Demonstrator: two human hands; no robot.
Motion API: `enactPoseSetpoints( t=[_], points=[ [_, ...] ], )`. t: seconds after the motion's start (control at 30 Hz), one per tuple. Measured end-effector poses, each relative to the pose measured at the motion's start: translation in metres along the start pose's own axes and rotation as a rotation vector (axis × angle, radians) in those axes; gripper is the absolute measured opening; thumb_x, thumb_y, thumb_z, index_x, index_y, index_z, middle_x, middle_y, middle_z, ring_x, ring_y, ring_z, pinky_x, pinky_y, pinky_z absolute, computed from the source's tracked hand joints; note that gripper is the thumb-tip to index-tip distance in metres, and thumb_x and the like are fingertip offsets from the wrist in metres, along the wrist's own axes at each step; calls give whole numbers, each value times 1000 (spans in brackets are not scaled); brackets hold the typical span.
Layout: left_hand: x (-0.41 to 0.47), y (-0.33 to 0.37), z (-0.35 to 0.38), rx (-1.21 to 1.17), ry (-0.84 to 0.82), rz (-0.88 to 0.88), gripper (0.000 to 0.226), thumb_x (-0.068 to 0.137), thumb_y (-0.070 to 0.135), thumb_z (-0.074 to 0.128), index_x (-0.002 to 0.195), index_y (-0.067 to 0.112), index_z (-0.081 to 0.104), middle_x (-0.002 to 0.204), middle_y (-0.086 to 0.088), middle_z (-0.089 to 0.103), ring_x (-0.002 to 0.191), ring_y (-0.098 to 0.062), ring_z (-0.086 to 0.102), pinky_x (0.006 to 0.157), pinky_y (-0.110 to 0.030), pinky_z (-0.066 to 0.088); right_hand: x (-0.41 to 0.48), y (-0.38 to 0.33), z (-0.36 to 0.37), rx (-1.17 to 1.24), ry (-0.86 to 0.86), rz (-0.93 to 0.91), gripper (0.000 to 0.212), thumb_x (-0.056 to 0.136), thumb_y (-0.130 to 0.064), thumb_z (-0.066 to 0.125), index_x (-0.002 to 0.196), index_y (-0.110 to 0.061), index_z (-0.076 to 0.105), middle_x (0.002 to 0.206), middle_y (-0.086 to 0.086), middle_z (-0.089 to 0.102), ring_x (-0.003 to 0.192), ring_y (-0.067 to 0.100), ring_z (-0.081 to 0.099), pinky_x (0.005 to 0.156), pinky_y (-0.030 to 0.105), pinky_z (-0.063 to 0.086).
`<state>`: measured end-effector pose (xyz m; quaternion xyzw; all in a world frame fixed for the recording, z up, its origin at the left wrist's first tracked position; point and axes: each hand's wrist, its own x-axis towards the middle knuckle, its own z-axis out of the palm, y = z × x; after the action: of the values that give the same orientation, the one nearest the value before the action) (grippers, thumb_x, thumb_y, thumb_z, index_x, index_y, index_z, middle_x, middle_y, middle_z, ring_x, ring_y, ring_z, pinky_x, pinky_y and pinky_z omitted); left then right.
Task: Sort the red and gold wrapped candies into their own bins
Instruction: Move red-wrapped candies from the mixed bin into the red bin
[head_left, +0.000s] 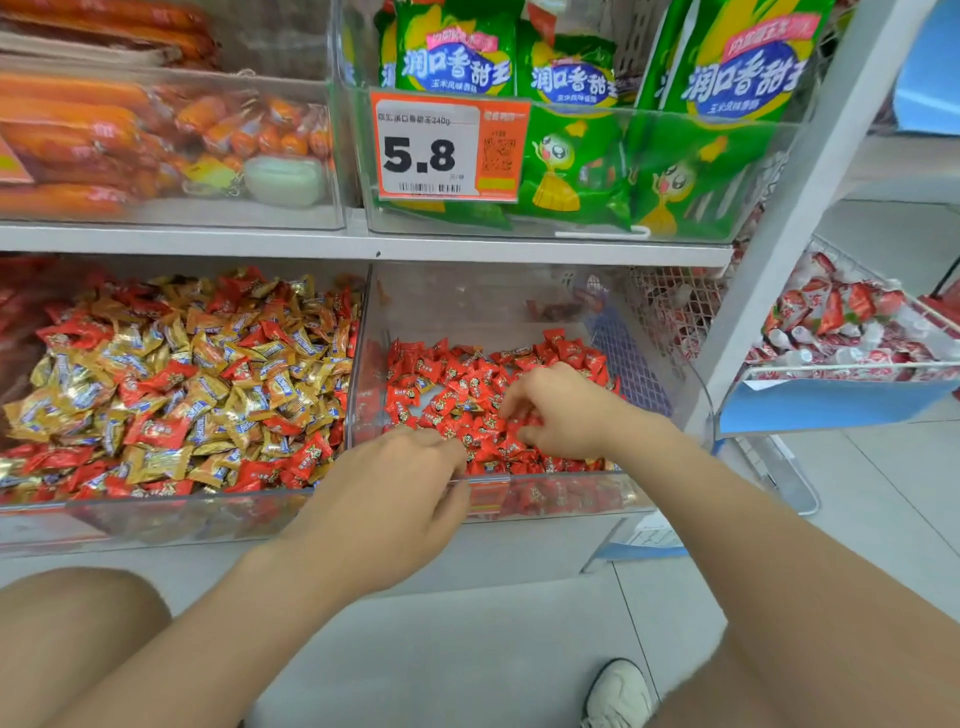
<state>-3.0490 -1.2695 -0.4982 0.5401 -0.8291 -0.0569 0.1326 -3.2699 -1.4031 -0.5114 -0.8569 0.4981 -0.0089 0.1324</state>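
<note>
The right hand (561, 410) is down inside the clear plastic bin on the right (467, 306). Its thumb and bent fingertips pinch the small shiny red wrapped candies (447, 374) heaped beneath it, each with a printed label and crimped ends. The left hand (395, 483) hangs over that bin's front rim with its fingers curled under, and I cannot tell whether it holds anything. Just left of it, the clear plastic bin on the left (156, 514) holds crinkly gold wrapped candies (156, 462) mixed with red ones.

Head view looks down (closely) into the bins (571, 475).
</note>
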Motion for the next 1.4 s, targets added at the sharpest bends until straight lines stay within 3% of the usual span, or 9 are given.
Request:
enactPoseSetpoints(
  t=[0.13,0.33,0.5,0.6,0.67,0.9,1.07,1.23,1.4],
  points=[
    [-1,-5,-8,10,-59,59,15,102,43,44,106,33,54,99,13,56,98,-12,54,81,-38,53,15,7,17,-71,-8,54,37,89,-27,81,126,-24,73,127,1,72,118,25,66,101,46,55],
    [-9,-12,-10,-25,-42,115,24,104,41,44,118,30,60,106,12,57,107,-11,54,88,-35,52,24,5,22,86,47,141,13,85,-14,84,90,-25,78,91,-6,74,90,15,70,89,41,60],
    [-16,-23,-9,-139,92,132,26,98,22,62,123,27,69,113,14,62,110,-9,52,98,-28,47,0,-21,-12,110,203,91,31,79,-13,80,101,-32,69,85,-13,68,82,7,64,82,35,58],
    [-17,-22,-19,-316,308,11,24,92,11,67,109,28,71,100,19,64,92,-1,57,87,-23,48,-36,-67,-30,422,378,46,39,77,-8,84,104,-31,69,85,-8,70,70,11,64,65,24,54],
    [-23,-21,-27,-496,416,-115,19,93,11,66,102,26,72,86,19,66,78,-2,64,71,-15,47,-57,-104,-34,670,378,-5,40,76,-5,90,105,-26,71,88,-3,73,71,22,66,63,33,56],
    [-71,-54,-43,-987,336,-330,14,93,14,75,82,21,77,71,5,74,59,-7,63,53,-17,46,-76,-183,-22,897,335,-21,43,74,-2,94,107,-20,73,97,3,76,74,21,75,71,36,64],
    [-116,-88,-58,-1003,389,-368,12,93,13,76,82,18,76,71,2,73,62,-11,62,53,-22,46,-78,-241,4,1139,180,92,15,89,-8,81,103,-5,74,85,12,79,81,29,79,77,41,65],
    [-162,-123,-64,-900,408,-403,17,93,10,75,80,21,76,70,10,70,63,-8,60,63,-29,50,-63,-293,26,1172,161,82,10,93,-13,78,99,-4,77,87,17,79,81,31,79,78,42,66],
    [-189,-162,-56,-855,537,-752,15,90,15,74,101,22,67,99,4,71,84,-5,64,76,-29,48,-34,-319,69,968,245,189,14,97,-12,75,87,-3,77,70,14,74,65,21,72,73,51,64]
  ],
)
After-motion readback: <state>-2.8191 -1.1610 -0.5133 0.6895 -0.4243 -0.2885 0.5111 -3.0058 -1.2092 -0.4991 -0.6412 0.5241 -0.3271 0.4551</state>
